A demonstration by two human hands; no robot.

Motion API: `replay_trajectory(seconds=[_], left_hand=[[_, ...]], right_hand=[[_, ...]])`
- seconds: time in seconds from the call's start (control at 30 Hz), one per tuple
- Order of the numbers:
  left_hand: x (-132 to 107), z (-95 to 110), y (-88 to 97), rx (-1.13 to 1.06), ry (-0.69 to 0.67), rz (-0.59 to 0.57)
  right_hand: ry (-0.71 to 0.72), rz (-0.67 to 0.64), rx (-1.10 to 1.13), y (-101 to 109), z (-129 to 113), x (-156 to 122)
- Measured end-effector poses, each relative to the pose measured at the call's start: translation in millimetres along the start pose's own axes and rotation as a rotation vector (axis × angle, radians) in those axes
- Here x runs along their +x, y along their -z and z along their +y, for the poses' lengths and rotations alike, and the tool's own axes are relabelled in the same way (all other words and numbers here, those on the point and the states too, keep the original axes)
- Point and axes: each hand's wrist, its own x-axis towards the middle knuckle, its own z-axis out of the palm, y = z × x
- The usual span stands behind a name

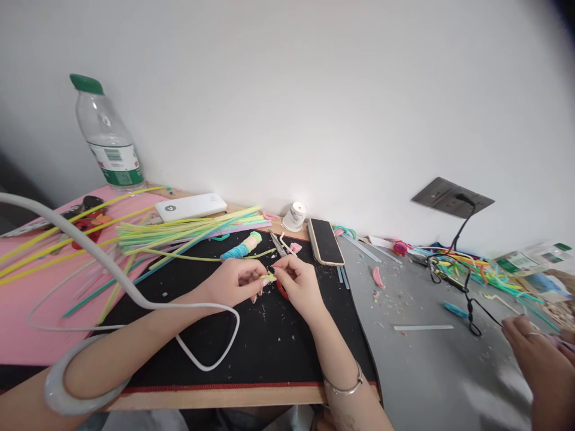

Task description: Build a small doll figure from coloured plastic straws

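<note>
Over the black mat (274, 341), my left hand (233, 281) and my right hand (299, 284) meet, both pinching a small yellow-green straw piece (268, 277) between the fingertips. A long yellow-green straw (202, 258) runs left from there. Just beyond lie a rolled blue, green and cream straw piece (245, 245), small scissors (277, 244) and a pink scrap (295, 247). Something red (282, 291) shows under my right hand. A pale bangle (74, 389) circles my left forearm, and a silver bracelet (345, 386) my right wrist.
A bundle of coloured straws (179, 230) spreads left over a pink sheet (27, 299). A water bottle (108, 137), white power bank (191, 206), lit candle (295, 214) and phone (326, 240) stand behind. A white cable (135, 293) loops across. Another person's hand (539, 359) works at right by more straws (471, 263).
</note>
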Motion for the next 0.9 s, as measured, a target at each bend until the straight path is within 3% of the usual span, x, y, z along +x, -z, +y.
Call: replay_trajectory(seconds=[0.27, 0.47, 0.67, 0.73, 0.8, 0.9], left_hand=[[1.0, -4.3, -0.1, 0.060, -0.020, 0.045], [-0.6, 1.2, 2.4, 0.355, -0.171, 0.059], [-3.1, -3.1, 2.7, 0.472, -0.320, 0.074], [-3.0, -3.0, 2.0, 0.455, -0.318, 0.081], [-2.2, -1.8, 1.1, 0.369, -0.253, 0.098], [0.0, 0.0, -0.4, 0.141, -0.127, 0.135]], right_hand=[[0.061, 0.022, -0.109, -0.5, -3.6, -2.8], [0.073, -0.037, -0.178, 1.1, -5.6, -0.6], [-0.307, -0.338, 0.370, -2.7, -2.7, -0.4], [-0.390, -0.382, 0.506, -3.8, -3.8, -0.8], [-0.369, -0.316, 0.544, -4.2, -5.3, -0.7], [-0.219, -0.154, 0.485, -3.9, -6.3, 0.5]])
